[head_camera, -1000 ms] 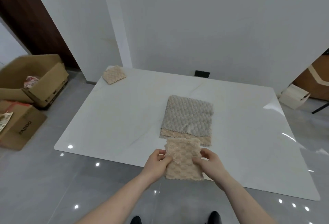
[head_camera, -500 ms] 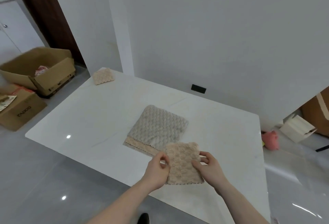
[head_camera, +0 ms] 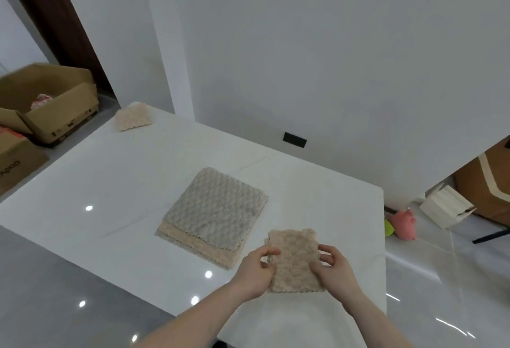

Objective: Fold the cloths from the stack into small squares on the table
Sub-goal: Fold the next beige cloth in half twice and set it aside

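Low in the frame, right of centre, your left hand [head_camera: 258,271] and right hand [head_camera: 332,269] each have their fingers [head_camera: 269,252] closed on a side edge of the beige folded cloth [head_camera: 294,259], which is already a compact rectangle. Over the last second it has travelled with your view from the desk's near edge to over the white desk [head_camera: 124,182], just right of the stack; judging by that, this cloth is nearly done and needs only a last fold or setting down. The stack of cloths [head_camera: 215,215], grey on top with beige beneath, lies flat at centre frame, so more remain. A finished beige square [head_camera: 133,119] sits at the desk's far corner, upper left. Beyond it, at the left edge, an open cardboard box [head_camera: 52,104] on the floor holds something red and white I cannot identify.
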`<state>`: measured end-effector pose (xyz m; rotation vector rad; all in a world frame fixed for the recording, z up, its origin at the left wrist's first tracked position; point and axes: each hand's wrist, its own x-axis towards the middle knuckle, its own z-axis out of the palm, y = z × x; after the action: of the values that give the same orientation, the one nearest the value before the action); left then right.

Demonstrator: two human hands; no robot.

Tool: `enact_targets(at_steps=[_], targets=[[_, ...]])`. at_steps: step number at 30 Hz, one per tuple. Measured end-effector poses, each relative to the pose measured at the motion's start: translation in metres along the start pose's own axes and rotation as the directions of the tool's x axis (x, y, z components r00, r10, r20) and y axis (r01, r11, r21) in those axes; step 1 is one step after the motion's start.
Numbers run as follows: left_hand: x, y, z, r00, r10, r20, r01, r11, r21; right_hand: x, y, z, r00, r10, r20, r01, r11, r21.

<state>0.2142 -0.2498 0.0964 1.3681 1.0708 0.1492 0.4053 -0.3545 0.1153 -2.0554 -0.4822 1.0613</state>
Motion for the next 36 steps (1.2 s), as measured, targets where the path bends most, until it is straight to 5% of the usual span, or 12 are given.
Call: enact_targets(at_steps=[21,28,36], targets=[[0.186,0.100,0.229,0.994,-0.097,-0.054,0.100,0.993,0.061,0.233,0.031,-0.211,0.992,-0.123,0.025,0.125,0.949,-0.289],[0.223,0.120,0.243,0.994,-0.104,-0.017,0.106,0.991,0.082,0.285,0.032,-0.234,0.979,-0.204,0.024,0.196,0.889,-0.415],[0.156,0.046,0.194,0.980,-0.127,-0.155,0.159,0.962,0.220,0.244,0.068,-0.186,0.944,-0.108,0.310,0.291,0.715,-0.635]])
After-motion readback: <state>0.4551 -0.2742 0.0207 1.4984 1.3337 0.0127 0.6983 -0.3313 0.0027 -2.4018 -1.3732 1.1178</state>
